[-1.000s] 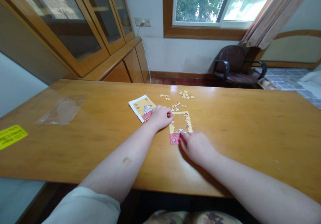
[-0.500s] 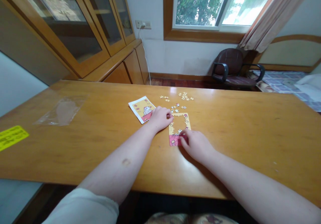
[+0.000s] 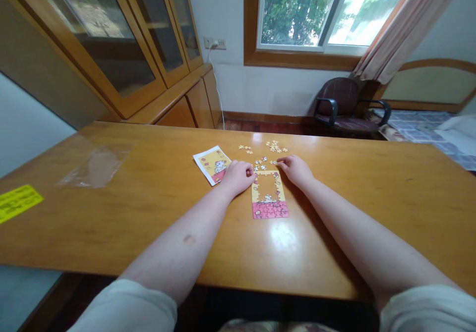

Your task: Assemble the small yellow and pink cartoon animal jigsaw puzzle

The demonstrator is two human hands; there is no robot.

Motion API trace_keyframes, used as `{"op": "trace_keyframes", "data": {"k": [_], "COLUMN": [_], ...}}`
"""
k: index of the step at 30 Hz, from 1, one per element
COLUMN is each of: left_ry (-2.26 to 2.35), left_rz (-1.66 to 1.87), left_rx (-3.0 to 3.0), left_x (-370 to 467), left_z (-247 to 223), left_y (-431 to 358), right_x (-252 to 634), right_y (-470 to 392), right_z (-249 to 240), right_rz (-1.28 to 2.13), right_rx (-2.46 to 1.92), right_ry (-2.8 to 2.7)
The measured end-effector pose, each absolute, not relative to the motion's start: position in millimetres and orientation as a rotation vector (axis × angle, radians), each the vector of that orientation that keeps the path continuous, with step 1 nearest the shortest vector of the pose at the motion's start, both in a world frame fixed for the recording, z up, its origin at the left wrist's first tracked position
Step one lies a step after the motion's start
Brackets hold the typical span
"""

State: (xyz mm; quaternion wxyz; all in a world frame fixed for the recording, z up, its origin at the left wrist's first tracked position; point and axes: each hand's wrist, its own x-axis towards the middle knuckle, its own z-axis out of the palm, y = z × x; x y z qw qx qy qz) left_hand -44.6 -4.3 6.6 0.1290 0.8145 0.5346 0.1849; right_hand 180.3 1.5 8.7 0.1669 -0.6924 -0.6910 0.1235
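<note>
Head view: puzzle lies on the table, middle unfilled; left hand sits loosely curled at its far-left corner, right hand, fingers narrow, is at the loose pieces. Sideways nudge from either hand could probably part the puzzle's thin sides. Left fingertips hidden; cannot tell whether either hand grips a piece.
</note>
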Motion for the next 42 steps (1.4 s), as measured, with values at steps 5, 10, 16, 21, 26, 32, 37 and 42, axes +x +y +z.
{"op": "trace_keyframes", "data": {"k": [5,10,16,21,26,32,37,42], "left_ry": [1.595,1.599,1.583,1.59,1.579,1.584,1.569,1.579], "left_rz": [0.545,0.527,0.531,0.527,0.535,0.524,0.53,0.498], "left_rx": [2.313,2.296,2.308,2.308,2.305,2.303,2.311,2.301], "left_x": [-44,-44,-44,-44,-44,-44,-44,-44], "left_z": [7,9,10,9,9,10,10,10], "left_y": [-4,-5,-5,-5,-4,-5,-5,-4], "right_x": [180,181,178,172,173,182,186,192], "right_y": [16,27,33,30,27,28,28,17], "right_z": [5,11,14,20,21,22,23,26], "right_rz": [0.418,0.515,0.356,0.245,0.213,0.291,0.286,0.255], "right_rx": [-1.967,-1.992,-1.914,-1.956,-1.961,-1.932,-1.942,-1.998], "right_ry": [-1.937,-1.988,-2.17,-2.281,-2.276,-2.294,-2.317,-2.323]}}
